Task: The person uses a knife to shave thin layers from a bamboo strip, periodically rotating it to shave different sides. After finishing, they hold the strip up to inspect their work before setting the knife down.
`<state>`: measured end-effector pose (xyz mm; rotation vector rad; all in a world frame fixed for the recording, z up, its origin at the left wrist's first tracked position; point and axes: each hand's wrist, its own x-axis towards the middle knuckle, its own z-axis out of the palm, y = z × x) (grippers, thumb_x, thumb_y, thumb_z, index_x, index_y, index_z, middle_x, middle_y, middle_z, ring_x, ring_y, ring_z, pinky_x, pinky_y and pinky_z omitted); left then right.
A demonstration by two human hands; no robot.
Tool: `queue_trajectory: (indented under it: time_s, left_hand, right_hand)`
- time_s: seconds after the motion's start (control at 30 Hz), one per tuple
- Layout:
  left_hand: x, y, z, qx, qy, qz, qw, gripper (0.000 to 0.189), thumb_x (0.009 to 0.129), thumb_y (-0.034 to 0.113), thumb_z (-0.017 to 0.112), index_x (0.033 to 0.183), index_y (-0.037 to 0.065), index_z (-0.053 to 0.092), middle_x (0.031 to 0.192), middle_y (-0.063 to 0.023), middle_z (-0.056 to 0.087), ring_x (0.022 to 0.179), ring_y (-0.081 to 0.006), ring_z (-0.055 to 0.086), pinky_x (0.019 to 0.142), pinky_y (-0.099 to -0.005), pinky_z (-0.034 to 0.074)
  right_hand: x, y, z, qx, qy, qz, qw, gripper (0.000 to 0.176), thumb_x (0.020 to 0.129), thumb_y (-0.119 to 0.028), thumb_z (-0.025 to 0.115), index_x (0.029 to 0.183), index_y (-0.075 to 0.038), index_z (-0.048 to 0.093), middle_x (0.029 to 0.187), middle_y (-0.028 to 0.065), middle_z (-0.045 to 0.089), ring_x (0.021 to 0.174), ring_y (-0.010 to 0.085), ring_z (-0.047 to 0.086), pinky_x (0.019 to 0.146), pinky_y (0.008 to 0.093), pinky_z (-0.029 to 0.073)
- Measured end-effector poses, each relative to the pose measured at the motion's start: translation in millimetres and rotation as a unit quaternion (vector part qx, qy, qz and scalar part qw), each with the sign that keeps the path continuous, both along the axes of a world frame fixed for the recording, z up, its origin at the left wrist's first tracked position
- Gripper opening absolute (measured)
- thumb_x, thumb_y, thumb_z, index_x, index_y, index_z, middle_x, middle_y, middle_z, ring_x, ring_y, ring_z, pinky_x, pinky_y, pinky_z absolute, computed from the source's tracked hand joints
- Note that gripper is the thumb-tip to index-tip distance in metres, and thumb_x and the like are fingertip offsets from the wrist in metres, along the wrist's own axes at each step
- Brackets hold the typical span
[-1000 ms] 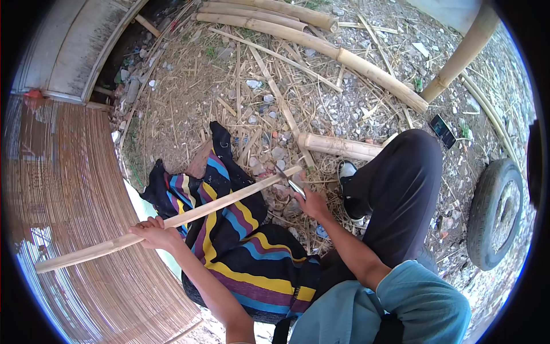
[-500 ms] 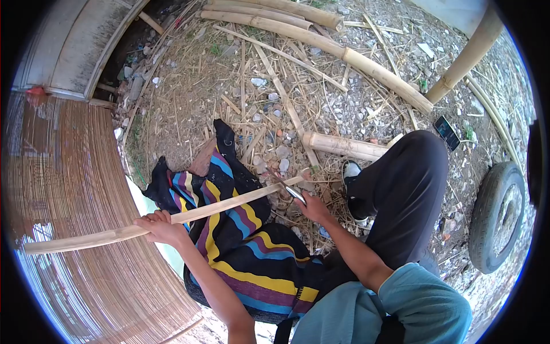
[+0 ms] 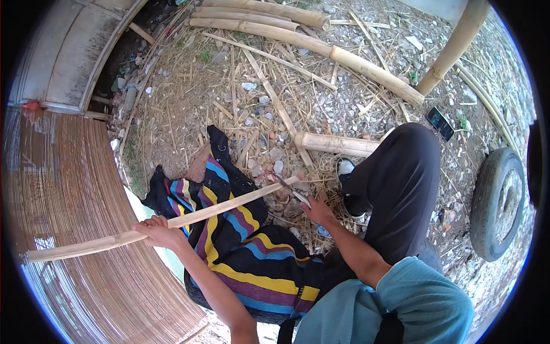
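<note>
Both hands stay clenched: the left hand (image 3: 156, 232) grips the bamboo strip (image 3: 86, 245), drawn slightly back, while the right hand (image 3: 318, 212) keeps the knife (image 3: 298, 196) at its far tip.

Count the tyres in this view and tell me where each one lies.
1. The tyre lies on the stony ground at the right edge, beyond the person's bent leg. More may be hidden outside the view.

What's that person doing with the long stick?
A seated person holds a long bamboo strip across a striped cloth on their lap. The left hand grips its middle, and the right hand holds a knife at its far end. Nearby, bamboo poles and a tyre lie on the ground.
</note>
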<state>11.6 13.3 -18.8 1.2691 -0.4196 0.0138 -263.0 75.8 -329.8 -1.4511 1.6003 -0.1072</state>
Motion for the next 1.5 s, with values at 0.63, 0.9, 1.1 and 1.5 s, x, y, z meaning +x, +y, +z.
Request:
queue_trajectory:
  time_s: [0.63,0.9,1.1,1.5]
  left_hand:
    - [-13.6,4.2,-12.8,-0.037,-0.016,-0.027,0.999,0.039,0.095,0.042,0.04,0.076,0.008,0.035,0.05,0.0022,0.024,0.034,-0.0058,0.022,0.028,-0.0201,0.016]
    - [-11.8,3.6,-13.8,-0.025,-0.034,-0.027,0.999,0.041,0.094,0.043,0.04,0.078,0.006,0.037,0.053,0.0008,0.025,0.036,-0.007,0.025,0.028,-0.0208,0.018]
    - [-7.0,3.2,-15.1,-0.022,-0.023,-0.037,0.999,0.04,0.094,0.044,0.04,0.078,0.007,0.037,0.054,0.0007,0.026,0.036,-0.0071,0.026,0.029,-0.0204,0.019]
    - [-11.5,-5.3,-11.9,-0.025,-0.02,-0.012,0.999,0.039,0.095,0.041,0.039,0.075,0.008,0.035,0.05,0.0021,0.023,0.034,-0.0062,0.023,0.028,-0.0203,0.016]
  right_hand:
    - [38.6,-9.2,72.8,-0.062,-0.134,0.05,0.988,0.044,0.089,-0.045,0.045,0.1,-0.003,0.048,0.075,0.0242,0.061,0.074,0.0419,0.061,0.067,0.0492,0.048]
    - [55.9,-2.8,103.5,-0.056,-0.193,0.037,0.979,0.042,0.09,-0.041,0.046,0.101,0.0,0.047,0.078,0.0261,0.061,0.076,0.0446,0.059,0.067,0.0512,0.047]
    - [12.4,4.5,43.8,-0.005,-0.123,-0.036,0.992,0.043,0.088,-0.045,0.048,0.1,-0.003,0.05,0.079,0.0252,0.061,0.078,0.0434,0.06,0.066,0.0503,0.047]
    - [47.2,1.8,63.5,-0.037,-0.148,-0.016,0.988,0.045,0.089,-0.046,0.046,0.103,-0.003,0.049,0.076,0.0251,0.061,0.074,0.0445,0.06,0.065,0.0516,0.048]
